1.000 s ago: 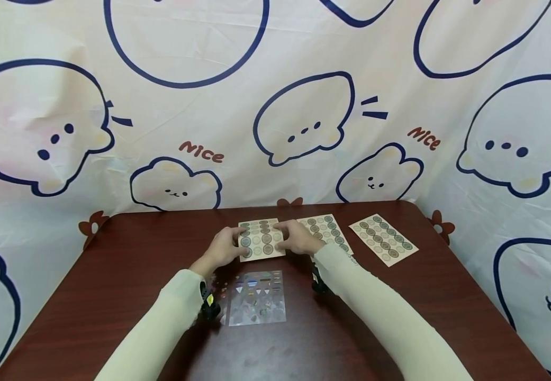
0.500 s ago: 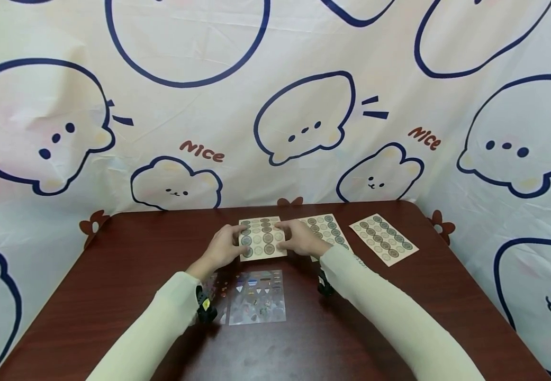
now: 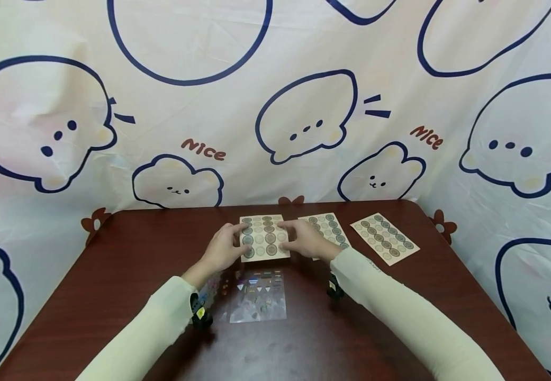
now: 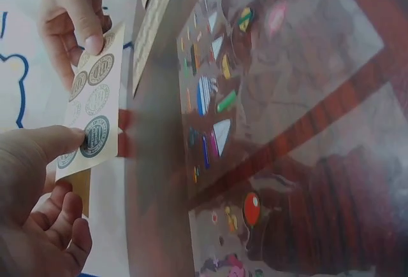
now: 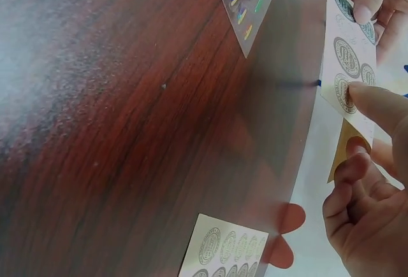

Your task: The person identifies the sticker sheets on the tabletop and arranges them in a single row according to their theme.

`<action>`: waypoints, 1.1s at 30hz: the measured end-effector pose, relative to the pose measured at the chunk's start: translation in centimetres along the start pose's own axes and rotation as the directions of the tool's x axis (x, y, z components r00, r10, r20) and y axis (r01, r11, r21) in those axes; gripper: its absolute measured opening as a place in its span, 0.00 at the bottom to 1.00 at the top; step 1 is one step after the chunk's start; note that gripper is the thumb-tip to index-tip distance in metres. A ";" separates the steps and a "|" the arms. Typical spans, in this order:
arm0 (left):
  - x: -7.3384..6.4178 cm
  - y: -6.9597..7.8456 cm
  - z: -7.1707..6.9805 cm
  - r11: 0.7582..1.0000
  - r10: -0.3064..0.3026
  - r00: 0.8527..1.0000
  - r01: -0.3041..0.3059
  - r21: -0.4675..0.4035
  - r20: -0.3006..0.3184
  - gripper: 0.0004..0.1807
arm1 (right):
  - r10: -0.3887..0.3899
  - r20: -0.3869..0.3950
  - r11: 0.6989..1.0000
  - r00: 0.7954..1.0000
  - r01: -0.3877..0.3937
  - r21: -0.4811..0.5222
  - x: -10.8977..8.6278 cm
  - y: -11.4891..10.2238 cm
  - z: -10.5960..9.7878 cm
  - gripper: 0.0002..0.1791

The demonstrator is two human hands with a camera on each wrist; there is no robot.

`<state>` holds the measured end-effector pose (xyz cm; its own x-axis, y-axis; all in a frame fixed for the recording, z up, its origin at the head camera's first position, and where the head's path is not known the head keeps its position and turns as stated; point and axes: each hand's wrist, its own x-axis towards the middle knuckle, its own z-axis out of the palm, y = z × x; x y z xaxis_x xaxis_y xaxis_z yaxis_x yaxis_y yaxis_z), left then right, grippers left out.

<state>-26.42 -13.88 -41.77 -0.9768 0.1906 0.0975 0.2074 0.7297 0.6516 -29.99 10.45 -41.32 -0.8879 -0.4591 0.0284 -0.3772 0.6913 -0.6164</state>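
A cream sheet of round seal-like stickers (image 3: 264,238) is held up over the far part of the table, between both hands. My left hand (image 3: 223,246) pinches its left edge. In the left wrist view the left thumb (image 4: 60,142) lies on the printed face, with curled fingers behind. At the opposite edge my right hand (image 3: 306,241) pinches the sheet the same way, its thumb (image 5: 376,102) on a round sticker. A tan flap (image 5: 342,153) shows below the sheet, beside the right fingers.
Two similar sticker sheets lie to the right, a nearer one (image 3: 325,225) partly behind the right hand and a farther one (image 3: 385,238). A clear sheet with small colourful stickers (image 3: 258,309) lies in front of the hands. A patterned cloth (image 3: 237,121) hangs behind the table.
Both wrists have spread a little apart, the left outward to the left and the right outward to the right. The held sheet has shifted slightly right and shows somewhat larger.
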 end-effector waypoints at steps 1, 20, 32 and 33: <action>-0.2 0.1 0.0 1.000 0.004 1.000 -0.004 -0.002 -0.002 0.34 | -0.003 0.002 1.000 1.000 0.003 0.005 -0.2 0.0 -0.1 0.33; -3.7 1.9 1.1 0.999 0.024 0.995 -0.028 -0.037 -0.101 0.31 | -0.123 -0.022 0.991 0.992 0.124 0.049 -4.3 0.0 -0.2 0.32; -4.5 2.6 1.6 0.990 0.067 0.992 -0.080 -0.114 -0.111 0.29 | -0.113 -0.074 0.988 0.991 0.120 0.094 -6.0 0.3 -0.5 0.32; -4.6 2.5 1.7 0.990 0.066 0.992 -0.079 -0.115 -0.109 0.29 | -0.113 -0.072 0.988 0.991 0.120 0.095 -6.1 0.3 -0.4 0.32</action>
<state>-21.29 -11.76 -41.87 -0.9609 0.1658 0.2217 0.2761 0.6318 0.7243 -24.83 13.67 -41.34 -0.8562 -0.4930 0.1544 -0.4539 0.5753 -0.6804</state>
